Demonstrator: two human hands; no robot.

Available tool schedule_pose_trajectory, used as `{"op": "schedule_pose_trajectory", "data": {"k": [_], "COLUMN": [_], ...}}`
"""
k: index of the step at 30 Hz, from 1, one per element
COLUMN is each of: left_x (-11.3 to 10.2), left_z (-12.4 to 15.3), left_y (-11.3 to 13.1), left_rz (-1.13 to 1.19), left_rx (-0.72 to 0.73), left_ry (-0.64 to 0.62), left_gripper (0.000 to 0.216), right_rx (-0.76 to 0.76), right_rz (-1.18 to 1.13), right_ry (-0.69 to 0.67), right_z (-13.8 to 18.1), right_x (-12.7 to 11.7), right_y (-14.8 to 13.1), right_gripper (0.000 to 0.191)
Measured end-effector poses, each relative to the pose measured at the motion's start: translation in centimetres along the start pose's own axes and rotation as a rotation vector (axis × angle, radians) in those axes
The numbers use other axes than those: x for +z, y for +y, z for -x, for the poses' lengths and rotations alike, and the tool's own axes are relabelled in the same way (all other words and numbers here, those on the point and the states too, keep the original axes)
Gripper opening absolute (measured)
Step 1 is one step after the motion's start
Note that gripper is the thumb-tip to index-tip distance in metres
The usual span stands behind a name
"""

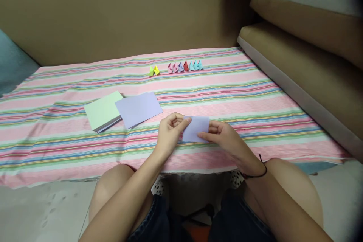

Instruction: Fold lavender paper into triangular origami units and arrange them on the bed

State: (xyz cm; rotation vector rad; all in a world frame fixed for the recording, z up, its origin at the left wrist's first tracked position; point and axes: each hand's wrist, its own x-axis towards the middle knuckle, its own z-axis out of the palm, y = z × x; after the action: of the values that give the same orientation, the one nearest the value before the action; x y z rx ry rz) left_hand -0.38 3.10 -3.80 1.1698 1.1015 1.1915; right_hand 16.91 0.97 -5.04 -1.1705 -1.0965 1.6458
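Left hand point(170, 131) and right hand point(224, 138) pinching purple paper point(196, 127) near front edge of cloth point(255, 94), looking barely folded. Small folded pieces point(176, 67) lining far edge. Paper stack point(102, 112) waiting.

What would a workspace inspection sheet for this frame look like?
Surface: striped cloth, lightly creased.
Job's things: lilac paper held just over the cloth.
Clutter: paper stack topped green, lilac sheet overlapping it; folded pieces in a far row.
Grippers: left hand and right hand both pinch the lilac paper.
Cables: nothing seen.
Surroundings: tan cushions behind and right.
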Motion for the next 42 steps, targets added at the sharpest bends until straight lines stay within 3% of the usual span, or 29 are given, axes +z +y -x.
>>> {"op": "schedule_pose_trajectory", "data": {"k": [4, 11, 16, 20, 25, 28, 34, 42], "left_x": [0.0, -0.2, 0.4, 0.6, -0.2, -0.5, 0.0, 0.2], "left_z": [-0.1, 0.0, 0.5, 0.6, 0.0, -0.2, 0.0, 0.0], "left_y": [0.0, 0.5, -0.1, -0.2, 0.6, 0.7, 0.2, 0.5], "left_rz": [0.051, -0.093, -0.141, -0.156, -0.141, -0.133, -0.129, -0.156], "left_rx": [0.009, -0.038, -0.098, -0.129, -0.164, -0.173, -0.195, -0.193], "left_ry": [0.055, -0.03, -0.156, -0.165, -0.106, -0.086, -0.154, -0.133], "left_gripper": [0.021, 0.019, 0.022, 0.025, 0.024, 0.023, 0.029, 0.03], "right_rx": [-0.022, -0.087, -0.259, -0.235, -0.164, -0.207, -0.174, -0.04], "right_rz": [0.039, 0.177, 0.263, 0.342, 0.387, 0.413, 0.356, 0.24], "right_ry": [0.079, 0.024, 0.099, 0.129, 0.169, 0.236, -0.022, -0.012], "right_z": [0.1, -0.2, -0.3, -0.1, 0.1, 0.2, 0.2, 0.2], "right_x": [-0.3, -0.9, -0.2, -0.3, -2.1, -2.6, -1.4, -2.2], "right_y": [0.1, 0.3, 0.2, 0.0, -0.7, -1.1, -0.9, -0.8], "right_gripper": [0.035, 0.041, 0.024, 0.021, 0.021, 0.02, 0.024, 0.021]}}
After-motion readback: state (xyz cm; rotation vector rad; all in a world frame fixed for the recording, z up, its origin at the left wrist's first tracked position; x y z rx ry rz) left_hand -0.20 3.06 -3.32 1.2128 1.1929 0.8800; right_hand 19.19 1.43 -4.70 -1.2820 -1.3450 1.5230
